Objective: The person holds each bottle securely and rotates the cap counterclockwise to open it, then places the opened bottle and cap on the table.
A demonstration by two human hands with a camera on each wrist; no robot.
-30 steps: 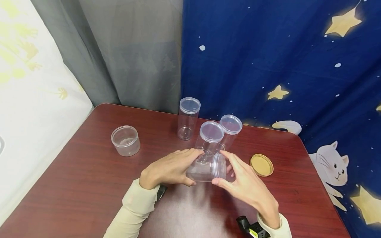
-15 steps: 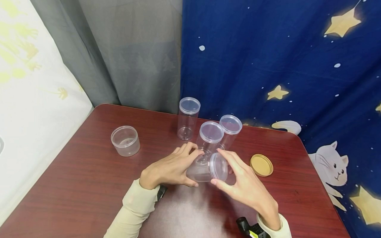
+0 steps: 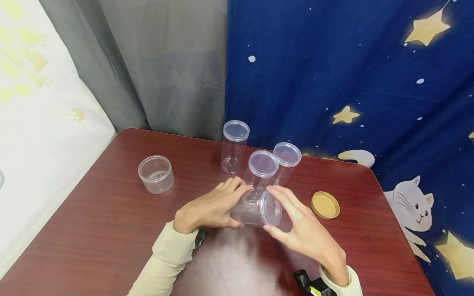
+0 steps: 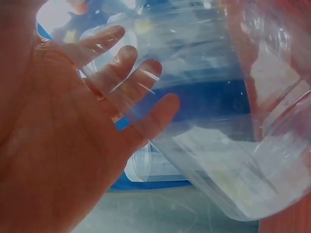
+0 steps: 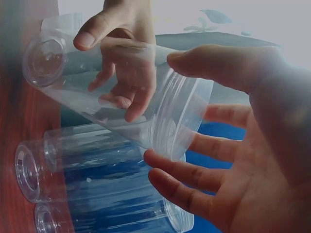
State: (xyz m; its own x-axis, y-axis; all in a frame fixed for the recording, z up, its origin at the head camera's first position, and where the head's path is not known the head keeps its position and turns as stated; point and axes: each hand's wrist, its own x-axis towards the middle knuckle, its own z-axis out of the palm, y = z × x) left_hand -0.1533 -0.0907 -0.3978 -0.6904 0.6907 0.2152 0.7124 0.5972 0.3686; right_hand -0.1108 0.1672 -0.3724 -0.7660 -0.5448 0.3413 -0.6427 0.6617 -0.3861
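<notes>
A clear plastic jar lies tilted on its side between my two hands, its lidded end toward the right. My left hand grips the body from the left, thumb on the near side; in the left wrist view its fingers show through the clear wall. The thumb and fingers of my right hand hold the rim of the clear screw lid, with the palm apart from the lid's face. Right behind stand two upright lidded jars, the nearer jar partly hidden by the held one and the farther jar beside it.
Another tall lidded jar stands near the table's back edge. To the left is a short, wide clear tub. A gold lid lies on the right of the dark red table. Curtains hang behind.
The jar has turned so the lid's flat face shows more. My right fingertips have shifted slightly left around the lid's rim. My left hand keeps its place on the body.
</notes>
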